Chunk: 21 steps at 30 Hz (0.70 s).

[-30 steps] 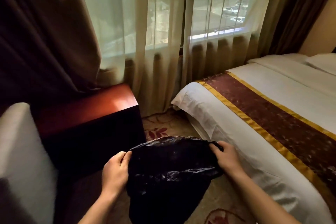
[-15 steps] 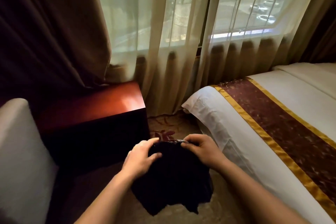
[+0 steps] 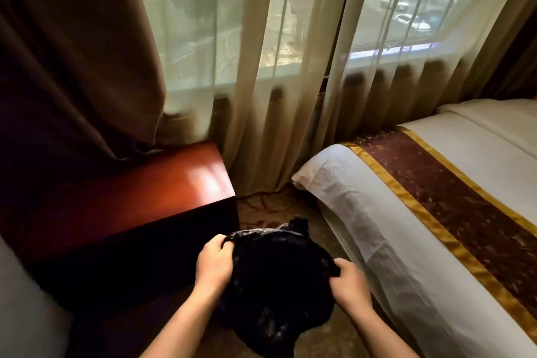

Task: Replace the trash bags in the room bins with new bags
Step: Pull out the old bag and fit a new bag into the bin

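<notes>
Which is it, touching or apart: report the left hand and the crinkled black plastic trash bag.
Touching. Head view: the left hand grips the crinkled black plastic trash bag by its upper edge.

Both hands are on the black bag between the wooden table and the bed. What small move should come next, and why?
The left hand grips the black bag at its upper left edge and the right hand grips its right edge. The bag hangs bunched between them, and no bin is in view. The likely next move is to draw the hands apart and spread the bag's mouth open.
</notes>
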Available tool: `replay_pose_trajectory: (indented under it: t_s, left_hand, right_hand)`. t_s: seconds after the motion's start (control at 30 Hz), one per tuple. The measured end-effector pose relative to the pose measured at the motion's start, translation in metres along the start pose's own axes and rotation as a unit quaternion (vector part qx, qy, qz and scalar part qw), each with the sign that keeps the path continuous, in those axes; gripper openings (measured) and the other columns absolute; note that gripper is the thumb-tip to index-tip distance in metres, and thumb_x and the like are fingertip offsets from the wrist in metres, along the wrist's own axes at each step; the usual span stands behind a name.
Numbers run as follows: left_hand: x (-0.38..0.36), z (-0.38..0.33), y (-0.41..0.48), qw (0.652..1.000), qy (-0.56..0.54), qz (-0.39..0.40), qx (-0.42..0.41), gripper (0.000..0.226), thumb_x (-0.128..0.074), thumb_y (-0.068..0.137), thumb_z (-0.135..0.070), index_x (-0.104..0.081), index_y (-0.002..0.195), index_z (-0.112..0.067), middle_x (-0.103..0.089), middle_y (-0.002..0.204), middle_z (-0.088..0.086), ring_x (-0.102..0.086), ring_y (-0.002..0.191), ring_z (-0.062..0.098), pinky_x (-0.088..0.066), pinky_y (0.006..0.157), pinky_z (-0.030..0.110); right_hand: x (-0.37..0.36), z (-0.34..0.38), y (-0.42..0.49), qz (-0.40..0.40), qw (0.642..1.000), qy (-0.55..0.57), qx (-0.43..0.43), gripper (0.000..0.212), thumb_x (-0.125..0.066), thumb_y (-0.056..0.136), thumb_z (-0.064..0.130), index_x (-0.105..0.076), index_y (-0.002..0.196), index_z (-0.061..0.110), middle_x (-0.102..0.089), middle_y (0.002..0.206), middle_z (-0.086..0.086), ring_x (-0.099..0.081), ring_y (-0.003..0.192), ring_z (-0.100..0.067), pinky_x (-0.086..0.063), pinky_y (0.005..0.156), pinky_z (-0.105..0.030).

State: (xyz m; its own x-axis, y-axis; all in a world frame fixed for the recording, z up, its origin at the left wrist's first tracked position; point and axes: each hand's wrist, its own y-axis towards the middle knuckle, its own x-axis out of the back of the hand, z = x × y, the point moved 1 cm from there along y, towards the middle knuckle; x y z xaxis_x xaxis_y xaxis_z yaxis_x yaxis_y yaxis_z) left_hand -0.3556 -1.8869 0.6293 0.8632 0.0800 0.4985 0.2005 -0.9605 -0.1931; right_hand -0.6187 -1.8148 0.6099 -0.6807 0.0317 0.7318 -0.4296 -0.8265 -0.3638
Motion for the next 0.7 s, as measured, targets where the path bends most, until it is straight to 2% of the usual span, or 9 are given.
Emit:
replay_pose_trajectory:
  t_s: [0.07, 0.17, 0.23, 0.33, 0.4, 0.5, 0.57, 0.63, 0.7]
  left_hand:
    - [0.012, 0.022, 0.016, 0.997, 0.052, -0.034, 0.037, 0.021, -0.054, 0.096, -0.013, -0.063, 0.079, -0.007, -0.068, 0.079, 0.012, -0.062, 0.079, 0.031, -0.041, 0.067, 0.038]
    - [0.013, 0.054, 0.023, 0.994, 0.076, -0.037, 0.066, 0.019, -0.053, 0.097, -0.016, -0.061, 0.079, -0.016, -0.068, 0.080, 0.010, -0.064, 0.083, 0.034, -0.041, 0.067, 0.038]
    - [0.004, 0.069, 0.024, 0.993, 0.062, -0.025, 0.093, 0.021, -0.055, 0.097, -0.020, -0.059, 0.077, -0.023, -0.067, 0.075, 0.001, -0.063, 0.078, 0.028, -0.043, 0.068, 0.038]
    - [-0.013, 0.088, 0.027, 0.988, 0.050, -0.004, 0.144, 0.011, -0.062, 0.095, -0.031, -0.065, 0.088, -0.023, -0.070, 0.079, 0.000, -0.064, 0.077, 0.020, -0.047, 0.070, 0.036]
    - [-0.025, 0.098, 0.031, 0.982, 0.035, -0.007, 0.185, 0.016, -0.065, 0.093, -0.037, -0.068, 0.096, -0.022, -0.072, 0.089, 0.000, -0.066, 0.086, 0.023, -0.048, 0.074, 0.035]
    - [-0.044, 0.112, 0.040, 0.977, 0.022, -0.039, 0.211, 0.017, -0.064, 0.094, -0.037, -0.068, 0.093, -0.020, -0.071, 0.086, -0.001, -0.065, 0.084, 0.022, -0.050, 0.078, 0.038]
    - [-0.059, 0.118, 0.048, 0.972, 0.022, -0.067, 0.223, 0.024, -0.059, 0.097, -0.039, -0.064, 0.093, -0.015, -0.068, 0.090, -0.003, -0.063, 0.090, 0.025, -0.045, 0.077, 0.038]
    - [-0.072, 0.124, 0.055, 0.964, 0.017, -0.110, 0.243, 0.028, -0.054, 0.100, -0.039, -0.057, 0.086, -0.015, -0.064, 0.088, -0.005, -0.060, 0.088, 0.024, -0.039, 0.073, 0.036]
    - [-0.083, 0.128, 0.063, 0.957, 0.007, -0.141, 0.254, 0.034, -0.050, 0.102, -0.037, -0.058, 0.079, -0.013, -0.065, 0.079, -0.002, -0.059, 0.077, 0.021, -0.039, 0.066, 0.038]
  right_hand:
    - [0.003, 0.000, 0.021, -0.016, 0.999, -0.019, -0.024, 0.025, -0.056, 0.079, 0.006, -0.065, 0.073, 0.029, -0.070, 0.080, 0.007, -0.066, 0.080, -0.019, -0.052, 0.067, -0.034]
    - [0.002, -0.003, 0.043, 0.004, 0.993, -0.114, -0.011, 0.031, -0.053, 0.078, 0.005, -0.064, 0.084, 0.034, -0.071, 0.092, 0.009, -0.065, 0.088, -0.019, -0.047, 0.064, -0.030]
    - [-0.007, -0.005, 0.055, 0.030, 0.990, -0.141, 0.002, 0.027, -0.055, 0.080, 0.011, -0.064, 0.089, 0.035, -0.071, 0.097, 0.010, -0.065, 0.090, -0.017, -0.045, 0.065, -0.029]
    - [-0.024, -0.003, 0.072, 0.062, 0.989, -0.133, 0.024, 0.004, -0.063, 0.087, 0.033, -0.064, 0.090, 0.034, -0.071, 0.090, 0.010, -0.067, 0.091, -0.014, -0.045, 0.066, -0.029]
    - [-0.039, -0.002, 0.090, 0.096, 0.987, -0.122, 0.036, 0.010, -0.065, 0.088, 0.041, -0.063, 0.089, 0.032, -0.068, 0.083, 0.011, -0.066, 0.085, -0.012, -0.044, 0.064, -0.029]
    - [-0.061, 0.001, 0.124, 0.141, 0.982, -0.109, 0.058, 0.010, -0.067, 0.089, 0.041, -0.062, 0.087, 0.032, -0.065, 0.077, 0.013, -0.059, 0.072, -0.001, -0.041, 0.056, -0.020]
    - [-0.075, 0.002, 0.152, 0.163, 0.978, -0.102, 0.084, 0.013, -0.067, 0.089, 0.042, -0.061, 0.085, 0.031, -0.065, 0.076, 0.014, -0.058, 0.069, 0.001, -0.039, 0.054, -0.016]
    - [-0.088, 0.005, 0.179, 0.190, 0.971, -0.099, 0.106, 0.020, -0.065, 0.090, 0.045, -0.060, 0.083, 0.027, -0.066, 0.075, 0.011, -0.060, 0.070, -0.001, -0.041, 0.055, -0.021]
    - [-0.098, 0.011, 0.204, 0.207, 0.963, -0.106, 0.133, 0.027, -0.062, 0.092, 0.048, -0.060, 0.082, 0.023, -0.066, 0.075, 0.007, -0.061, 0.072, -0.007, -0.042, 0.058, -0.029]
